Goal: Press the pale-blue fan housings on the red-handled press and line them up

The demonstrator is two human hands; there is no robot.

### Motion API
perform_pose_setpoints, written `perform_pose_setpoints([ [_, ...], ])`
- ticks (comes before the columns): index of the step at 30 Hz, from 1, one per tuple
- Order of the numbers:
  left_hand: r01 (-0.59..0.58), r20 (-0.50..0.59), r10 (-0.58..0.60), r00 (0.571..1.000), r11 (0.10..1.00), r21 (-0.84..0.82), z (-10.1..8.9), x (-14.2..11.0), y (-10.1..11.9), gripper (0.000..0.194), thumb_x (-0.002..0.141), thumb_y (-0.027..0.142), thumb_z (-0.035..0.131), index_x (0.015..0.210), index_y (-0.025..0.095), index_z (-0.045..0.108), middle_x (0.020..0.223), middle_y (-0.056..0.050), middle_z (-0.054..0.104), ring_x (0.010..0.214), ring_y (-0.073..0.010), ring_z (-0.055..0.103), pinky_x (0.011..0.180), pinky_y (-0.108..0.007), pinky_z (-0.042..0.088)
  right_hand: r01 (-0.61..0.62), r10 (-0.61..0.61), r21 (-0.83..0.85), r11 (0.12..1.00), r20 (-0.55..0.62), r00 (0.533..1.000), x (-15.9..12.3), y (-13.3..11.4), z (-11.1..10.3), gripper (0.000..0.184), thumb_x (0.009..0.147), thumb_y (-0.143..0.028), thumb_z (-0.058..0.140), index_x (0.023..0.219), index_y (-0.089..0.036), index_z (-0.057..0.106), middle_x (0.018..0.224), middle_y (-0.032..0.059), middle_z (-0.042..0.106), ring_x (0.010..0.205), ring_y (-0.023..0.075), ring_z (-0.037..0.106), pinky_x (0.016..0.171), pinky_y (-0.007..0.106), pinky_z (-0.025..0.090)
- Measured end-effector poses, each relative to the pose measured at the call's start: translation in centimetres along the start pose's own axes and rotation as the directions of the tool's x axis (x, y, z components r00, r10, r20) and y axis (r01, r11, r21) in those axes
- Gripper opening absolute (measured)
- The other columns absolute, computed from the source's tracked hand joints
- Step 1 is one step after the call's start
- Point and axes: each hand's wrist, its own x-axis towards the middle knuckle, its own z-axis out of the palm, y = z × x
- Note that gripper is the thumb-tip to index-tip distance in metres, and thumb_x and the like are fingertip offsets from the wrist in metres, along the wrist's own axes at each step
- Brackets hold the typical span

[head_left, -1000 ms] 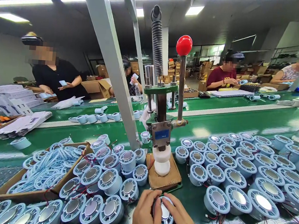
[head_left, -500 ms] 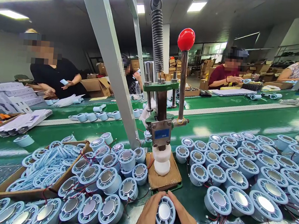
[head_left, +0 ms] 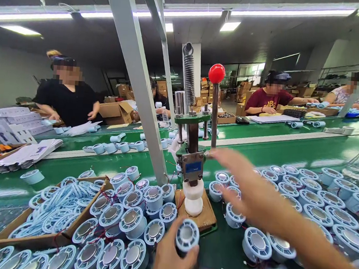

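A round light-blue plastic housing with a silver disc in its middle [head_left: 187,234] is held between the thumb and fingers of my left hand [head_left: 173,254], in front of the hand press. My right hand [head_left: 238,180] is raised to the right of the press, fingers stretched out and somewhat blurred. Just beyond it rises the press lever with its red ball knob [head_left: 217,73]; I cannot tell whether a fingertip touches the shaft. The press [head_left: 193,166] has two white round blocks [head_left: 193,206], one above the other, over a wooden base [head_left: 208,215].
Many similar blue housings [head_left: 133,222] with thin wires crowd both sides of the press. At the left, a cardboard tray [head_left: 62,241] holds blue rings [head_left: 55,207]. A grey metal post [head_left: 135,64] slants up behind. Several co-workers sit or stand across the green bench [head_left: 259,143].
My right hand has left the blue housing and risen to the right, beside the lever. The left hand keeps the housing, now slightly further left and higher. The view has tilted up.
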Motion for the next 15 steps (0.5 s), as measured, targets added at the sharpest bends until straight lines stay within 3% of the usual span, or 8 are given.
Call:
perform_pose_setpoints([
  [3, -0.013, -0.015, 0.013, 1.000, 1.000, 0.009, -1.9, 3.5, 3.4, 0.056, 0.067, 0.031, 0.063, 0.121, 0.017, 0.059, 0.116, -0.009, 0.069, 0.106, -0.0300, 0.063, 0.100, -0.045, 0.044, -0.008, -0.013, -0.057, 0.998, -0.354, 0.935, 11.0, 1.2, -5.9, 0.051, 0.087, -0.018, 0.057, 0.137, -0.012, 0.051, 0.133, 0.0142, 0.056, 0.127, 0.0247, 0.052, 0.109, 0.043, 0.044],
  [5, -0.049, 0.000, 0.049, 0.999, 0.999, -0.011, -1.9, 5.8, 4.4, 0.056, 0.065, 0.030, 0.066, 0.118, 0.014, 0.060, 0.115, -0.012, 0.069, 0.104, -0.0314, 0.062, 0.100, -0.048, 0.042, -0.036, 0.049, 0.039, 0.999, -0.406, 0.913, 16.5, 2.1, -7.0, 0.040, 0.090, -0.019, 0.053, 0.129, -0.012, 0.056, 0.111, 0.0106, 0.065, 0.105, 0.0187, 0.063, 0.096, 0.036, 0.052],
  [7, -0.077, 0.035, 0.079, 0.996, 0.995, -0.065, -1.0, 7.7, 4.5, 0.057, 0.063, 0.029, 0.069, 0.116, 0.012, 0.060, 0.113, -0.013, 0.069, 0.104, -0.0310, 0.062, 0.099, -0.047, 0.043, -0.048, 0.128, 0.216, 0.975, -0.375, 0.918, 19.8, 2.9, -6.5, 0.029, 0.094, -0.018, 0.043, 0.111, -0.010, 0.065, 0.082, 0.0040, 0.066, 0.073, 0.0111, 0.066, 0.075, 0.027, 0.056],
  [10, -0.093, 0.132, 0.118, 0.984, 0.979, -0.182, 0.5, 9.3, 3.6, 0.057, 0.062, 0.030, 0.071, 0.115, 0.012, 0.061, 0.111, -0.011, 0.070, 0.102, -0.0273, 0.063, 0.095, -0.040, 0.048, -0.047, 0.206, 0.428, 0.903, -0.333, 0.920, 22.0, 3.7, -5.1, 0.029, 0.088, -0.013, 0.038, 0.084, -0.010, 0.067, 0.059, -0.0029, 0.057, 0.043, 0.0045, 0.055, 0.049, 0.016, 0.047],
  [12, -0.079, 0.195, 0.130, 0.972, 0.965, -0.249, 0.9, 9.6, 2.9, 0.058, 0.063, 0.032, 0.073, 0.115, 0.012, 0.061, 0.110, -0.011, 0.071, 0.101, -0.0259, 0.065, 0.093, -0.038, 0.049, -0.071, 0.230, 0.478, 0.876, -0.283, 0.931, 22.5, 3.8, -5.0, 0.031, 0.088, -0.013, 0.038, 0.082, -0.007, 0.067, 0.056, -0.0052, 0.054, 0.040, 0.0017, 0.054, 0.050, 0.013, 0.045],
  [15, -0.056, 0.242, 0.133, 0.961, 0.952, -0.302, 0.9, 9.4, 2.1, 0.060, 0.062, 0.032, 0.076, 0.117, 0.012, 0.060, 0.113, -0.011, 0.071, 0.104, -0.0265, 0.065, 0.096, -0.040, 0.049, -0.121, 0.274, 0.491, 0.863, -0.252, 0.928, 21.1, 2.9, -6.1, 0.045, 0.092, -0.018, 0.028, 0.098, 0.004, 0.067, 0.059, -0.0066, 0.054, 0.050, 0.0007, 0.061, 0.064, 0.018, 0.046],
])
